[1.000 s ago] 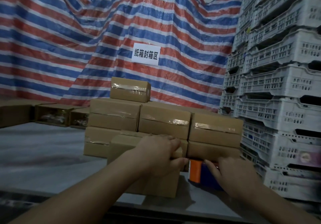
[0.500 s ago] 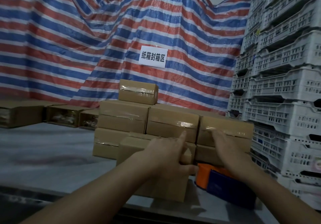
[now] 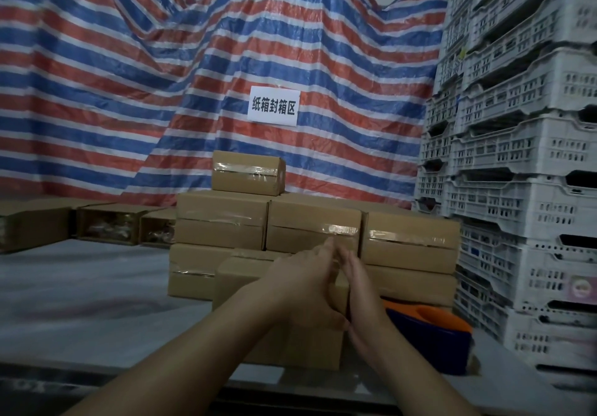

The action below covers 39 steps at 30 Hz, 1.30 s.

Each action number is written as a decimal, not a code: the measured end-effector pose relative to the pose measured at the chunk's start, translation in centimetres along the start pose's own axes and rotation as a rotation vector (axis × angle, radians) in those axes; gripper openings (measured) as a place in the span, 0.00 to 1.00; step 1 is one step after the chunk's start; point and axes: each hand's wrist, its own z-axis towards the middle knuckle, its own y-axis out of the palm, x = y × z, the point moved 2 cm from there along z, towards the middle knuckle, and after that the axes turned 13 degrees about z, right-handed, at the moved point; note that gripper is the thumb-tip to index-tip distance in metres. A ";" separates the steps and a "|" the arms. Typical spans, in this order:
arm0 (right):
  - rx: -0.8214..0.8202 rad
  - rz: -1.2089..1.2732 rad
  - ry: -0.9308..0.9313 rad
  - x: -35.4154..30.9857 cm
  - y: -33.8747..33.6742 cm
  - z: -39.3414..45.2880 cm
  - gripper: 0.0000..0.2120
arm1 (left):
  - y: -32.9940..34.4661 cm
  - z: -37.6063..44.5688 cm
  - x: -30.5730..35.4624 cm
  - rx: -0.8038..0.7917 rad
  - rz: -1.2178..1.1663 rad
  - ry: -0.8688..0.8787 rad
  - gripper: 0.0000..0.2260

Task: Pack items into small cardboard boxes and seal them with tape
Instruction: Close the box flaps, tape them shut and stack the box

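A small brown cardboard box (image 3: pixel 240 281) stands on the table's near edge in front of me. My left hand (image 3: pixel 307 286) lies over its top right part, thumb down the right end, fingers pointing away. My right hand (image 3: pixel 358 286) is flat and empty, its palm against the box's right end and touching my left hand. An orange and blue tape dispenser (image 3: pixel 433 335) lies on the table just right of the box, with no hand on it. Behind stands a stack of taped boxes (image 3: pixel 223 218), with one more box (image 3: pixel 247 172) on top.
Open boxes (image 3: pixel 109 225) with items inside line the back left of the grey table (image 3: pixel 80 302). Tall stacks of white plastic crates (image 3: pixel 523 189) wall off the right side. A striped tarp (image 3: pixel 129 92) with a white sign (image 3: pixel 274 105) hangs behind.
My right hand let go of the tape dispenser, rose toward the stack, then came left against the near box beside my left hand. The dispenser now lies on the table.
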 end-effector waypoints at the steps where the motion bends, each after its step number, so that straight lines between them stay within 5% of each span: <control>1: 0.024 -0.012 0.012 0.5 -0.2 -0.4 0.15 | -0.3 -0.1 -0.3 0.011 -0.061 0.008 0.55; 5: 0.060 -0.044 0.082 1.0 -0.6 -1.1 0.24 | -1.5 -1.4 -1.9 0.167 -0.232 0.010 0.45; 7: 0.036 -0.118 0.073 0.7 -1.3 -1.0 0.37 | -1.8 -2.8 -3.4 0.325 -0.190 -0.045 0.40; 9: 0.000 -0.172 0.066 0.6 -1.9 -0.5 0.50 | -1.4 -4.6 -5.4 0.409 -0.289 -0.165 0.42; 12: -0.067 -0.277 0.080 1.0 -2.1 -0.8 0.56 | 1.0 -7.3 -8.4 0.352 -0.567 -0.358 0.45; 16: -0.175 -0.298 0.112 2.2 -2.4 -2.3 0.50 | 4.4 -9.7 -8.8 0.174 -0.955 -0.359 0.36; 21: -0.142 -0.308 -0.010 1.3 -1.4 -3.0 0.52 | 4.3 -9.9 -8.0 0.271 -1.089 -0.338 0.27; 26: 0.159 -0.322 -0.241 -7.2 1.5 -0.8 0.49 | -4.8 -5.3 -7.3 0.472 -0.953 -0.264 0.19; 31: 0.109 -0.139 -0.395 -17.4 3.3 9.1 0.23 | -14.3 6.3 -9.5 0.738 -0.871 -0.324 0.21; 36: 0.105 -0.141 -0.273 -20.3 3.6 18.5 0.13 | -16.1 16.7 -13.3 0.624 -0.770 -0.545 0.27; 39: 0.094 -0.104 -0.164 -20.0 2.7 22.8 0.14 | -15.3 21.1 -15.2 0.459 -0.668 -0.531 0.28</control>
